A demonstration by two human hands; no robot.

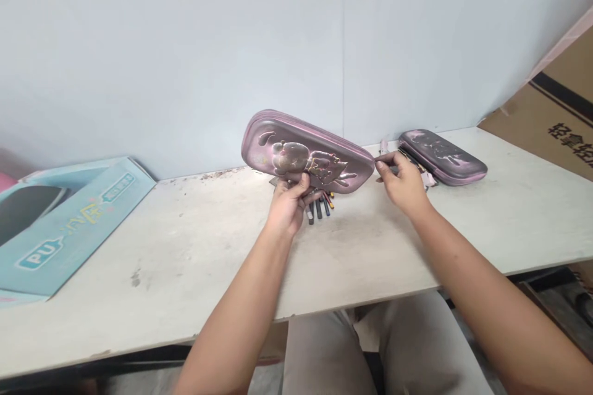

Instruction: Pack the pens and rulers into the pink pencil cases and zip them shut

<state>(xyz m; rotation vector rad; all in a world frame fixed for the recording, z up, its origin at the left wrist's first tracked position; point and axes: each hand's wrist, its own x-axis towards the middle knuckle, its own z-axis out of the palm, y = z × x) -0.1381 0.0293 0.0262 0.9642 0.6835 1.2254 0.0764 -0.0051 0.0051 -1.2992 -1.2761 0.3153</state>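
Moulded mauve pencil case (306,149) held tilted in mid-air above the table, centre of frame, right end lower than left, its face with a raised cartoon figure toward the camera. Left hand (288,205) closed around the lower edge near the middle, fingers wrapped under, firm grip. Right hand (403,185) partly closed, thumb and forefinger (380,160) pinching the case's right end; whether they hold a zip pull there is too small to tell. Below the case, a bunch of coloured pens (319,207) sits on the white table (185,259), upper ends hidden, so contact with the case cannot be confirmed. Second mauve pencil case (442,157) lies further right by the wall, dark and pale items (428,179) at its near side. Blue printed box (69,228) at left; cardboard carton (556,117) at upper right. Risks, judged: the right-end pinch is narrow, so a slip could let the case swing on the left hand alone. If the case is unfastened, tilting could spill contents. A dropped case could scatter the pens, possibly toward the table's front edge.
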